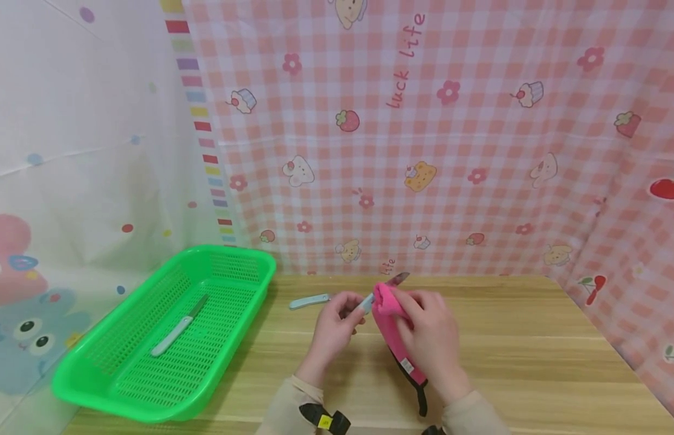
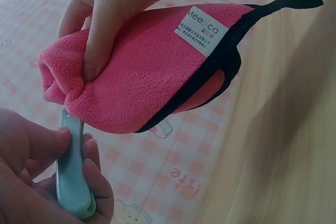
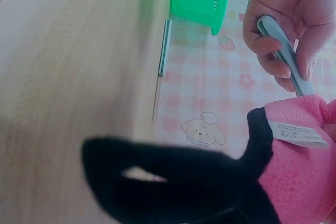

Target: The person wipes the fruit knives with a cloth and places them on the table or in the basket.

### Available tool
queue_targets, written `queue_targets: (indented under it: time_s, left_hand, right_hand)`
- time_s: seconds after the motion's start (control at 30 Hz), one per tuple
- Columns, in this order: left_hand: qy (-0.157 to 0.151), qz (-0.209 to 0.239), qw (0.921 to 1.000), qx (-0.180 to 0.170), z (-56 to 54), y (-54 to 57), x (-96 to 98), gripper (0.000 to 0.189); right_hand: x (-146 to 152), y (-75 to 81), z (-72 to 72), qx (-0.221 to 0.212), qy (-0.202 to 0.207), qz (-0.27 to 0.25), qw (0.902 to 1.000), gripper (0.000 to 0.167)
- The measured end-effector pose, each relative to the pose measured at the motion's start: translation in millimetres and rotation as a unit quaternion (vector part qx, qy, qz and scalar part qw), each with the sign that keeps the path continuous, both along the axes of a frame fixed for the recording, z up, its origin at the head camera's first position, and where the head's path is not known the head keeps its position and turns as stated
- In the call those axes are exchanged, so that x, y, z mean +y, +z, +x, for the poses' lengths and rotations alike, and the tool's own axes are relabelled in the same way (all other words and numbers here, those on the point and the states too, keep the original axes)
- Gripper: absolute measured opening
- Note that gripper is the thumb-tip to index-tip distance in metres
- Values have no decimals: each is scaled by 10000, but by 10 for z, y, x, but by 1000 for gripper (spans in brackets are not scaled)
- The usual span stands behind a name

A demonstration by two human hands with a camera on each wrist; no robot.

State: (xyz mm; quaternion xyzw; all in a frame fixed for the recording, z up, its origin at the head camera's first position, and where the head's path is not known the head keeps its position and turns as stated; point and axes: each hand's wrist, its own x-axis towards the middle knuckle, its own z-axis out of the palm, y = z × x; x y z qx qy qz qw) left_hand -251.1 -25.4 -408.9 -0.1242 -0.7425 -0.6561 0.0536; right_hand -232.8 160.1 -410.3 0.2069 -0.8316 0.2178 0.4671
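My left hand (image 1: 332, 329) holds a knife by its pale blue-green handle (image 2: 72, 174), thumb along one side and fingers on the other. A pink towel (image 2: 142, 72) with black edging and a white label is folded over the blade, hiding most of it. Past the towel's far side, the blade's tip (image 1: 399, 278) shows in the head view. My right hand (image 1: 433, 335) pinches the towel around the blade, close above the handle. The towel's loose end and black hanging loop (image 2: 294, 1) trail toward me. Another knife (image 1: 309, 301) lies on the table behind my left hand.
A green perforated basket (image 1: 75, 377) stands at the left, with a similar knife (image 1: 176, 332) lying in it. The wooden table (image 1: 532, 356) meets a pink checked cloth (image 1: 478, 139) hanging at the back and right. White patterned cloth (image 1: 97, 109) hangs at the left.
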Motion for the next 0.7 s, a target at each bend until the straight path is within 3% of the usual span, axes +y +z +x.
queue_targets:
  time_s: [0.5, 0.7]
  left_hand:
    - [19, -114, 9999, -86, -33, -4, -31, 10]
    - [48, -153, 9998, 88, -44, 2, -50, 10]
  right_hand:
    - [-34, 51, -49, -274, -120, 69, 9995, 31]
    - [-28, 83, -80, -209, -130, 88, 9997, 31]
